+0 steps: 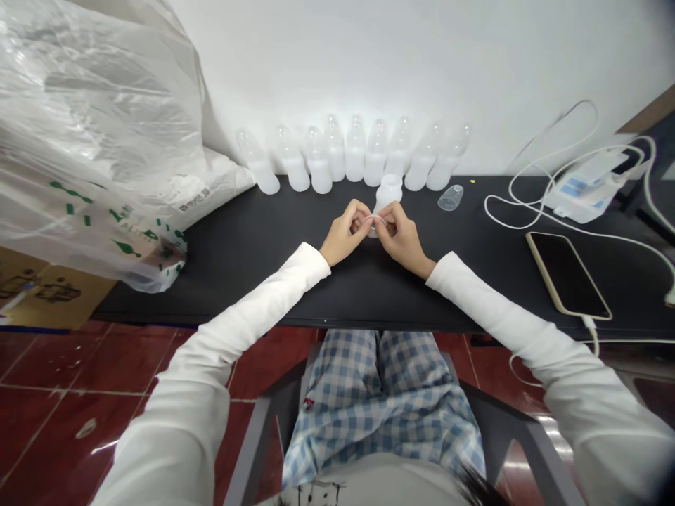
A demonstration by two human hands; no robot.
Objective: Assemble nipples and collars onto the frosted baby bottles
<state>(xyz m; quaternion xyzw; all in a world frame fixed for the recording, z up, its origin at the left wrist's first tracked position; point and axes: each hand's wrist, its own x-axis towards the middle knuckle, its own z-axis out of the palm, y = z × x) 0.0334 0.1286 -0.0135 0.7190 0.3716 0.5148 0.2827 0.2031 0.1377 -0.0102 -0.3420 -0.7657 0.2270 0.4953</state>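
Over the black table, both hands meet just in front of an uncapped white baby bottle [389, 191]. My left hand [346, 230] and my right hand [399, 235] pinch opposite sides of a small pale bottle ring [374, 217], thumbs and fingertips together. A clear part shows just below the ring, between the hands; it looks like a nipple, though fingers hide most of it. A clear bottle cap [451, 198] lies on its side to the right of the open bottle.
Several capped bottles [355, 151] stand in a row along the white wall. Large plastic bags [105, 154] and a cardboard box [47, 288] crowd the left. At the right lie a phone [568, 275], white cables [519, 200] and a white power strip [588, 186].
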